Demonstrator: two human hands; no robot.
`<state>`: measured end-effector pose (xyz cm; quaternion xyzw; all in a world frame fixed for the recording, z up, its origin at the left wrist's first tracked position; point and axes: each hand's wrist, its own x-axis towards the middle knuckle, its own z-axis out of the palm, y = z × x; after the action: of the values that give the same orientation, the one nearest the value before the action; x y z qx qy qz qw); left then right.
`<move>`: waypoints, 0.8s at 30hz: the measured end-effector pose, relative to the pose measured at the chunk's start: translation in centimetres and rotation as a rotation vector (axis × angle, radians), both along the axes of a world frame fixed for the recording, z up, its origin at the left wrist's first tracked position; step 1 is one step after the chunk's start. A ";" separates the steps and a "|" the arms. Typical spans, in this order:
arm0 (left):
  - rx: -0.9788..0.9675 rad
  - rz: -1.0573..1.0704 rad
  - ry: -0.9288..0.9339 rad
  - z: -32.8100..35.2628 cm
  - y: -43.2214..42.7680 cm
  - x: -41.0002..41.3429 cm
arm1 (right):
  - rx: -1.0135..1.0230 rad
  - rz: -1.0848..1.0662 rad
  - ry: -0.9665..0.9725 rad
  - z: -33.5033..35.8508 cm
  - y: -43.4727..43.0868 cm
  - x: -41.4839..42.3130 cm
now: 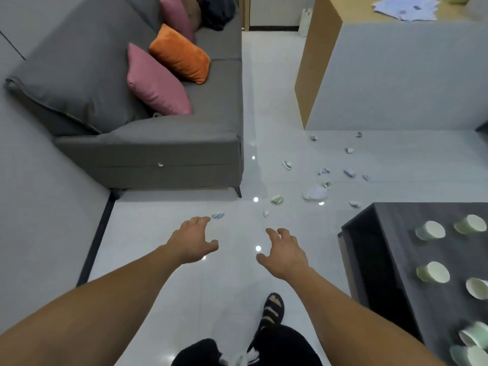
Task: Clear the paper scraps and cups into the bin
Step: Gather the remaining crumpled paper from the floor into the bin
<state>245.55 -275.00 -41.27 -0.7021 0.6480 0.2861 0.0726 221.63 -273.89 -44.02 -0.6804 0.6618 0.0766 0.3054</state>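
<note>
Both hands, left hand (194, 240) and right hand (284, 253), spread and hold nothing; best pinch the nearest scrap (217, 215) first; no bin visible.

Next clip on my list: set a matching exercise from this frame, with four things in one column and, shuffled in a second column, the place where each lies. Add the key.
Things
1. orange cushion
2. cups
3. paper scraps
4. loose sheets

Places
A. on the floor
B. on the wooden counter
C. on the dark table
D. on the grey sofa

Pairs: 1-D, 2-C, 3-A, 4-B
</note>
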 end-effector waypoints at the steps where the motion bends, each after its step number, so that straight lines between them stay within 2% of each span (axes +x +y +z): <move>1: 0.016 0.015 -0.009 -0.2 -1.4 -0.2 | 0.018 0.022 0.003 -0.2 -1.8 -0.4; 8: 0.083 0.197 0.036 -3.3 -8.8 1.0 | 0.097 0.206 0.038 -2.1 -13.1 0.6; 15: 0.191 0.299 0.136 -11.9 -15.6 4.1 | 0.229 0.309 0.062 -8.7 -20.9 6.6; 19: 0.188 0.415 0.201 -19.7 -20.6 6.2 | 0.258 0.309 0.033 -16.5 -26.6 10.5; 24: 0.173 0.631 0.320 -32.8 -25.3 6.4 | 0.343 0.324 0.014 -31.1 -32.1 14.0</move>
<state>251.94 -300.26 -74.08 -0.8051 0.3763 0.4543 -0.0625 235.58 -306.04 -75.08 -0.7155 0.5232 0.2407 0.3954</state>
